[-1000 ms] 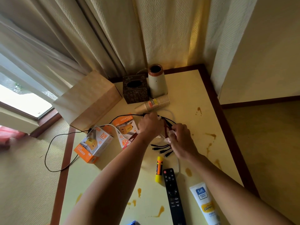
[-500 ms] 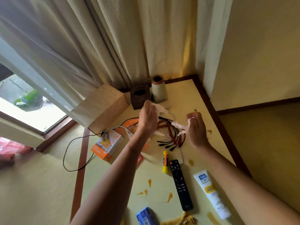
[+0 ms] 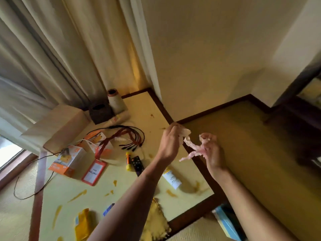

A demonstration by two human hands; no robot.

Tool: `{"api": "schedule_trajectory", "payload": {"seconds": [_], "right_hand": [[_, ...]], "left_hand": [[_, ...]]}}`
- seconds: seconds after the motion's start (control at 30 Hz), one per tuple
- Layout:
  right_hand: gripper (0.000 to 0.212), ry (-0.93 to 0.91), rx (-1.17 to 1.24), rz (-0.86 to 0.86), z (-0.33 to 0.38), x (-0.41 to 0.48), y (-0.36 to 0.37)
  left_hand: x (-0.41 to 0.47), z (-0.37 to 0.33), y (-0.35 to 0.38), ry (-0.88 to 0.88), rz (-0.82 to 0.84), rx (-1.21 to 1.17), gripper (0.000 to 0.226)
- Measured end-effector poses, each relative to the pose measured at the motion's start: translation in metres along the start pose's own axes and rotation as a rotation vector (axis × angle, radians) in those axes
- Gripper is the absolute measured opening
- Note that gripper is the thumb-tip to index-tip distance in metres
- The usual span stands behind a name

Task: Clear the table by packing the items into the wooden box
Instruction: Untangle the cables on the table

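The left hand (image 3: 169, 142) pinches one end of a crumpled white scrap (image 3: 190, 146). The right hand (image 3: 211, 152) curls its fingers round the other end. The scrap hangs in the air, well right of the box (image 3: 57, 126).

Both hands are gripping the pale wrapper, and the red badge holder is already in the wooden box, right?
Not quite. The head view shows the left hand and right hand gripping the pale wrapper, but the red badge holder lies on the table, outside the wooden box.
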State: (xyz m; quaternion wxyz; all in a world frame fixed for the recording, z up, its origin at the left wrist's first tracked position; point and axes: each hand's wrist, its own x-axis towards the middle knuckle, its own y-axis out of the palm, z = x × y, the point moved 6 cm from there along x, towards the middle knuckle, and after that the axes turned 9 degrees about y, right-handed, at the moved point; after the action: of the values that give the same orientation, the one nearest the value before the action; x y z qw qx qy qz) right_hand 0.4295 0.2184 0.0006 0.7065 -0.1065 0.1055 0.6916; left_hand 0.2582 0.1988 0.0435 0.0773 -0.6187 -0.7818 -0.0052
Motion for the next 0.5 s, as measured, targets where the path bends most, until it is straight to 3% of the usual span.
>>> {"api": "schedule_trajectory", "payload": {"seconds": [0.1, 0.3, 0.5], "right_hand": [[0.027, 0.023, -0.124, 0.028, -0.029, -0.010, -0.062], [0.028, 0.247, 0.023, -0.084, -0.115, -0.022, -0.230], [0.031, 0.474, 0.067, -0.159, -0.199, -0.016, -0.315]], "left_hand": [[-0.029, 0.009, 0.069, -0.026, 0.049, -0.005, 0.040], [-0.095, 0.061, 0.239, -0.174, 0.153, -0.183, 0.028], [-0.133, 0.144, 0.335, -0.426, 0.216, -0.113, 0.035]]}}
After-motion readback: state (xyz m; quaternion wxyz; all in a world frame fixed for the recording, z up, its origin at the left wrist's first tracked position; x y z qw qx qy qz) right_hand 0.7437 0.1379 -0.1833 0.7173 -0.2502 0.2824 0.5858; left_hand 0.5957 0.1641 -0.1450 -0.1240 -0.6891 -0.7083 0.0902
